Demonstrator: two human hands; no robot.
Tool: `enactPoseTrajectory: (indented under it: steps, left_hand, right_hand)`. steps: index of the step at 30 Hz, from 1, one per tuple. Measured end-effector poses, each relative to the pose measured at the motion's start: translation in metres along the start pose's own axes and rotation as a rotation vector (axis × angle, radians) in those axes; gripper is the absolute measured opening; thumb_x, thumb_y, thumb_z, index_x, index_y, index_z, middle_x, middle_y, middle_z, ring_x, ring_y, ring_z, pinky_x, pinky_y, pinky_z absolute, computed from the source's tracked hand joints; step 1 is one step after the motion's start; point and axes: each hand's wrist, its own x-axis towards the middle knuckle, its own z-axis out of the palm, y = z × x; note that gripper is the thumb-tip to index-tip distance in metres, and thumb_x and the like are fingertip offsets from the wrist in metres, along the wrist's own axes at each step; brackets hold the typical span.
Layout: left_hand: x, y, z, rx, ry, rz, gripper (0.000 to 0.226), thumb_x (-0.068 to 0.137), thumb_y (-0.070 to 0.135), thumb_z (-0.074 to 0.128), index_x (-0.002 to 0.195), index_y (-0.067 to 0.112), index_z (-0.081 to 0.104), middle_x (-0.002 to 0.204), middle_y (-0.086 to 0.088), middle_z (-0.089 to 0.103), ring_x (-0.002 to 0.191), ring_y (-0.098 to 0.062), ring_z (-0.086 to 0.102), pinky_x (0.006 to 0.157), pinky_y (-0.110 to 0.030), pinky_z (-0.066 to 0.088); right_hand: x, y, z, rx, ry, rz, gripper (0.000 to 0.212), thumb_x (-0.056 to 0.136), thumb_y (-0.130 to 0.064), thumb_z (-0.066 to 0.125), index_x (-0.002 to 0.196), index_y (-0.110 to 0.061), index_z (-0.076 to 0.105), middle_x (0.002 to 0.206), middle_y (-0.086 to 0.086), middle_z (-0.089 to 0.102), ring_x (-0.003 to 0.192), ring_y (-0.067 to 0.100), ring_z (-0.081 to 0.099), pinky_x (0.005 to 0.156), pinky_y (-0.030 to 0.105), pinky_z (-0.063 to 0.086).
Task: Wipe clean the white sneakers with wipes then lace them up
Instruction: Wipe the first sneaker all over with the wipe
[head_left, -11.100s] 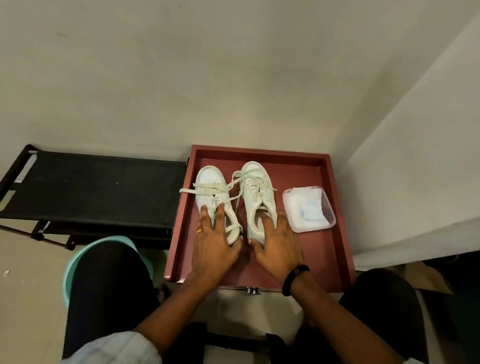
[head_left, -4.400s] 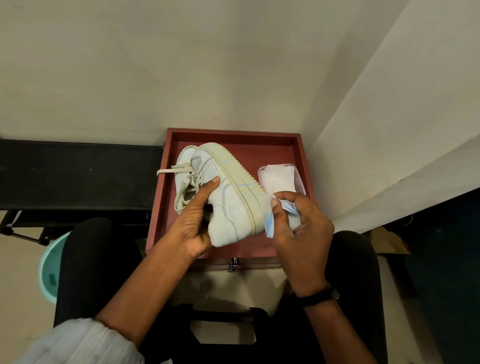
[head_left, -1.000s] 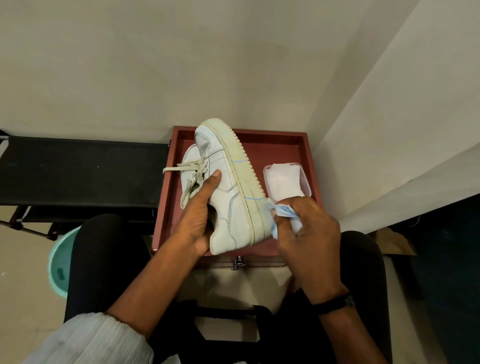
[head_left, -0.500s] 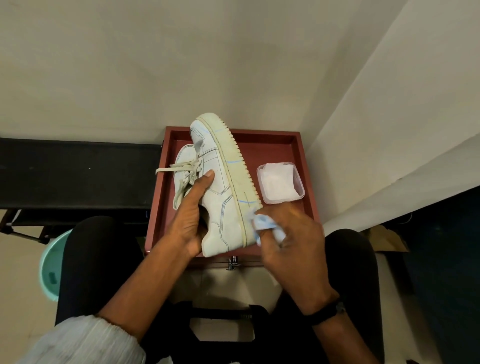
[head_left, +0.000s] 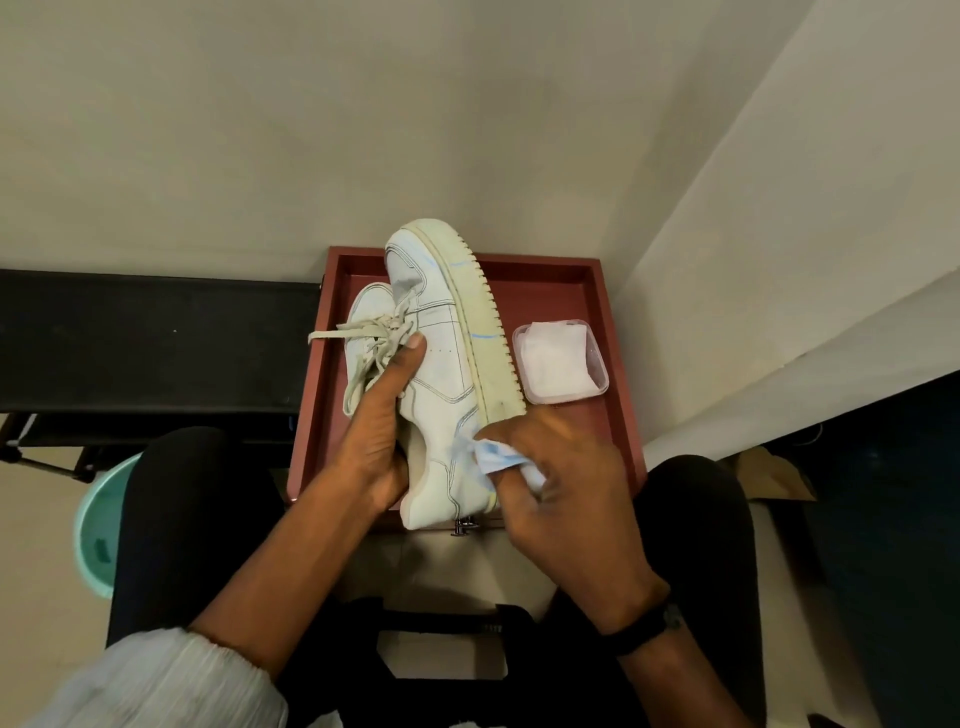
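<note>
My left hand (head_left: 378, 439) grips a white sneaker (head_left: 441, 364) turned on its side, sole to the right, thumb pressed on its upper by the laces. My right hand (head_left: 558, 483) pinches a white and blue wipe (head_left: 496, 457) against the sneaker's side near the heel. The second white sneaker (head_left: 366, 332) lies on the red tray (head_left: 597, 291) behind the first, its loose laces spread to the left. A clear tub of wipes (head_left: 561, 361) stands on the tray at the right.
A black bench (head_left: 156, 338) runs along the wall left of the tray. A turquoise bin (head_left: 98, 525) stands on the floor by my left knee. White walls close in behind and to the right. A brown cardboard piece (head_left: 769, 478) lies at the right.
My right hand has slid the wipe from the sole edge down towards the heel side of the sneaker. My left hand keeps the same grip.
</note>
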Motion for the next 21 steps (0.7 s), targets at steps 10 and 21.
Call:
enactPoseTrajectory:
  steps: [10, 21]
  left_hand:
    - [0.002, 0.000, -0.005, 0.024, 0.001, 0.000, 0.044, 0.096, 0.039, 0.059, 0.136, 0.019, 0.062, 0.127, -0.014, 0.069, 0.115, -0.033, 0.068, 0.094, -0.048, 0.057]
    - [-0.004, 0.001, 0.002, 0.027, -0.007, 0.008, 0.041, 0.098, 0.037, 0.057, 0.134, 0.018, 0.062, 0.123, -0.012, 0.072, 0.111, -0.031, 0.070, 0.088, -0.044, 0.061]
  right_hand:
    - [0.003, 0.002, -0.010, -0.048, -0.065, -0.025, 0.019, 0.083, -0.010, 0.071, 0.100, -0.019, 0.075, 0.094, -0.007, 0.067, 0.085, 0.009, 0.064, 0.076, 0.021, 0.055]
    - [0.011, -0.001, -0.010, -0.080, -0.045, -0.021, 0.014, 0.083, -0.011, 0.069, 0.095, -0.018, 0.070, 0.089, -0.005, 0.065, 0.078, 0.012, 0.061, 0.068, 0.030, 0.054]
